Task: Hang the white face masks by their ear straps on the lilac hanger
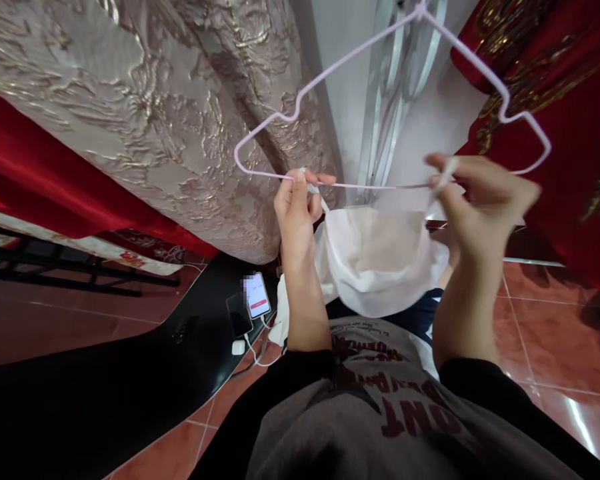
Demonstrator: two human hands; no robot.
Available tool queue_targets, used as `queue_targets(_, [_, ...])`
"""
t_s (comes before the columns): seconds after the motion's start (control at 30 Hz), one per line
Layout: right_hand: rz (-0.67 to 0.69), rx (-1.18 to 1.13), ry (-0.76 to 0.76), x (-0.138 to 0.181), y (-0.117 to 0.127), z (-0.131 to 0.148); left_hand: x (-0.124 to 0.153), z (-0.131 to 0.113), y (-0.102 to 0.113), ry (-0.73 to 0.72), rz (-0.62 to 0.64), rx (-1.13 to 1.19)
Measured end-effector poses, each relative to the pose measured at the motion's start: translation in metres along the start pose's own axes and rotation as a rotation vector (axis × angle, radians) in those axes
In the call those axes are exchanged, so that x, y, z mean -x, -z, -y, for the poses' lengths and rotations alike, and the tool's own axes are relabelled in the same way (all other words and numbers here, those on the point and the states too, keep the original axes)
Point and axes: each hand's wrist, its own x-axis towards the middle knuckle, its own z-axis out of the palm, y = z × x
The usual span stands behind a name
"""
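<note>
From my end of the feed I count two hands on one pale pink clothes hanger (pixel 365 186), whose hook runs up past the top edge. The left hand (pixel 299 200) pinches one white strap at the hanger's lower bar, its index finger lying along that bar. The right hand (pixel 480 193), blurred, grips a second strap between thumb and fingers, in front of the same bar. Both straps belong to one white garment (pixel 375 267), which hangs just below the bar, between the forearms and over the wearer's lap; I can't tell its exact cut.

On the black table (pixel 80 393) to my left lie two phones: a lit phone (pixel 257 297) and, beside it, a dark phone (pixel 238 315). I see a white cable (pixel 255 353) at the lower end of each. One small white case (pixel 238 347) sits near the dark phone.

As for writing, the lit screen carries digits and a red button, too small for me to read. The wearer's grey T-shirt (pixel 290 427) bears big dark red lettering, where I make out "ONT"; the finer line above it is too small. One champagne brocade drape (pixel 145 120) hangs behind, with gold-patterned red cloth (pixel 570 167) at right.
</note>
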Motion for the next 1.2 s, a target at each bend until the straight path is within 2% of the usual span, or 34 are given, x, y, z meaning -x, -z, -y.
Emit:
queue_targets(0.07, [0.254, 0.092, -0.067, 0.003, -0.012, 0.006, 0.002, 0.000, 0.000, -0.012, -0.010, -0.008])
queue_targets(0.13, [0.347, 0.148, -0.068, 0.007, -0.020, 0.006, 0.001, -0.001, 0.004, -0.031, -0.046, -0.038])
queue_targets(0.23, [0.300, 0.188, -0.033, 0.017, -0.025, 0.002, -0.005, -0.001, 0.025, -0.128, -0.189, -0.118])
queue_targets(0.37, [0.219, 0.225, 0.010, 0.026, -0.024, 0.000, -0.019, -0.007, 0.063, -0.438, -0.399, -0.275])
queue_targets(0.43, [0.212, 0.221, 0.025, 0.027, -0.022, 0.000, -0.027, -0.013, 0.075, -0.607, -0.375, -0.290])
queue_targets(0.5, [0.225, 0.216, 0.032, 0.027, -0.021, -0.001, -0.035, -0.022, 0.078, -0.685, -0.245, -0.266])
queue_targets(0.6, [0.242, 0.219, 0.038, 0.028, -0.021, -0.002, -0.049, -0.038, 0.069, -0.618, 0.000, -0.313])
queue_targets(0.7, [0.222, 0.222, 0.044, 0.031, -0.023, -0.001, -0.063, -0.055, 0.052, -0.587, 0.183, -0.448])
queue_targets(0.8, [0.210, 0.218, 0.044, 0.033, -0.024, -0.001, -0.073, -0.071, 0.032, -0.583, 0.295, -0.559])
queue_targets(0.9, [0.225, 0.235, 0.030, 0.032, -0.023, -0.002, -0.079, -0.079, 0.018, -0.501, 0.341, -0.663])
queue_targets(1.0, [0.228, 0.237, 0.041, 0.032, -0.020, -0.004, -0.080, -0.074, 0.017, -0.433, 0.271, -0.676])
queue_targets(1.1, [0.232, 0.217, 0.064, 0.033, -0.022, -0.005, -0.071, -0.054, 0.024, -0.371, 0.007, -0.458])
queue_targets(1.17, [0.225, 0.222, 0.069, 0.035, -0.027, -0.005, -0.058, -0.034, 0.027, -0.238, -0.196, -0.228])
queue_targets(1.2, [0.218, 0.226, 0.072, 0.035, -0.029, -0.004, -0.050, -0.024, 0.026, -0.151, -0.250, -0.095])
